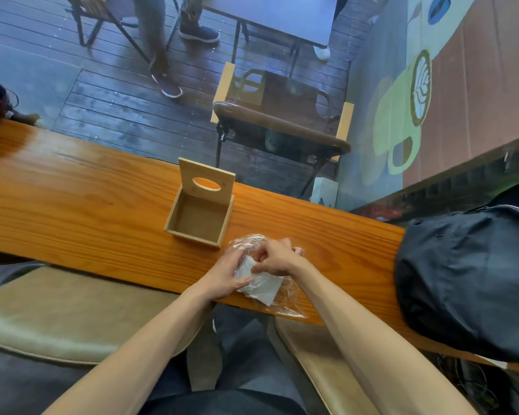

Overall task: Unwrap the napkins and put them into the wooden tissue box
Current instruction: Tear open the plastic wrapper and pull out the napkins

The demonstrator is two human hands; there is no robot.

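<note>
Here the left hand [225,274] and right hand [274,259] pinch the clear plastic wrap [282,301] around the napkins [262,287] beside the empty wooden tissue box [200,217]; a hard tug could scatter them off the counter's [72,205] near edge

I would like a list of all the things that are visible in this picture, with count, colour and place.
counter: one, orange-brown wood, across the middle
tissue box: one, pale wood, open and empty, on the counter, lid up
napkins: one white stack, near counter edge, partly in wrap
wrap: one, clear plastic, around the napkins
bag: one, black, right end of counter
chair: one, dark, beyond the counter
seats: two, tan, below the counter
left hand: on the napkins
right hand: pinching the wrap
</note>
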